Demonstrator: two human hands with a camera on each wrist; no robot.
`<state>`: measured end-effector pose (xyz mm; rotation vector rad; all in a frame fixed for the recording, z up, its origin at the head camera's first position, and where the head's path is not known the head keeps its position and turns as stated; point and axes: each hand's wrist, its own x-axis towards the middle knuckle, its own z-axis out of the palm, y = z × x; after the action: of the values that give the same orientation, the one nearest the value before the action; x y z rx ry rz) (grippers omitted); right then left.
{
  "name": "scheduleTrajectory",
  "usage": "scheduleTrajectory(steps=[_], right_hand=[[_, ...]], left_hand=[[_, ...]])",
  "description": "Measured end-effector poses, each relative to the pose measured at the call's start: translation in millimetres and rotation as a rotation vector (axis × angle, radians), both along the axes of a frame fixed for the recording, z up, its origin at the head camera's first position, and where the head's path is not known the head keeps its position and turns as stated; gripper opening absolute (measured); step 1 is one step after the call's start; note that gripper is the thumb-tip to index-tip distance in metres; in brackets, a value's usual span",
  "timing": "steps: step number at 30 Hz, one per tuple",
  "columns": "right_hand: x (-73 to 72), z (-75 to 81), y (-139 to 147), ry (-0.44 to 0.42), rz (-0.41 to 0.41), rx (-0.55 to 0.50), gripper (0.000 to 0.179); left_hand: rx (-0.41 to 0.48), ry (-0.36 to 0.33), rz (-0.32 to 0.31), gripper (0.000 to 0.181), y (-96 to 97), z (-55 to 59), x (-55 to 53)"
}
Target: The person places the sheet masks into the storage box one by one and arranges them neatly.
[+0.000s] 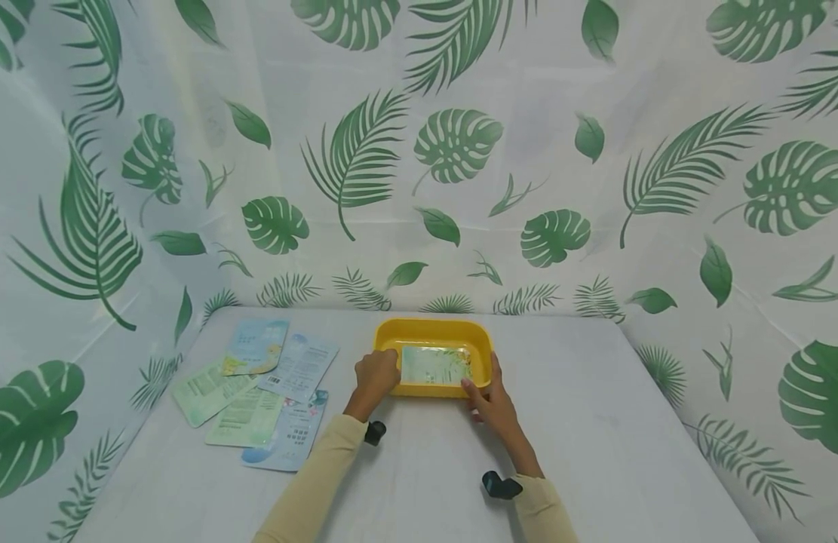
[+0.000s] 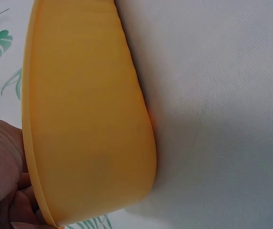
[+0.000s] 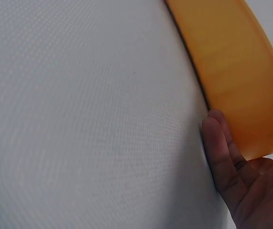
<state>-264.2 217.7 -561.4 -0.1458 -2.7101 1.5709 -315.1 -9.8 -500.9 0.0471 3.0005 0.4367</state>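
Observation:
A yellow plastic tray [image 1: 434, 391] with tall walls and rounded corners sits on the table between both hands. Inside it lies a flat pale green sachet [image 1: 435, 365] with a leafy print. My left hand [image 1: 378, 372] grips the tray's left rim, fingers curled over the edge; in the left wrist view the hand [image 2: 2, 167] shows beside the yellow wall. At the front right corner, my right hand [image 1: 493, 403] holds the tray, its thumb on the front rim and a finger along the right side. Seen from the right wrist, two fingertips [image 3: 215, 131] rest low against the outer wall.
Several flat sachets lie overlapping on the left of the white table [image 1: 595, 452]: a blue one [image 1: 257, 343] at the back, pale green ones [image 1: 245, 422] and another blue one [image 1: 290, 441] in front. A white leaf-print sheet [image 1: 459, 249] hangs behind and at both sides.

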Motion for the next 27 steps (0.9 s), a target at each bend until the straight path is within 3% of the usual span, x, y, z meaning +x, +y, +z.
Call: scheduleTrajectory(steps=[16,27], right_hand=[[-0.1,0.4,1.0,-0.014,0.003,0.0,0.093],[0.5,1.2,1.3,-0.012,0.001,-0.024,0.093]], left_hand=[[0.041,-0.005,0.008,0.025,0.6,-5.1,-1.5],[0.066,0.045,0.01,0.022,-1.1,-9.0,-0.6]])
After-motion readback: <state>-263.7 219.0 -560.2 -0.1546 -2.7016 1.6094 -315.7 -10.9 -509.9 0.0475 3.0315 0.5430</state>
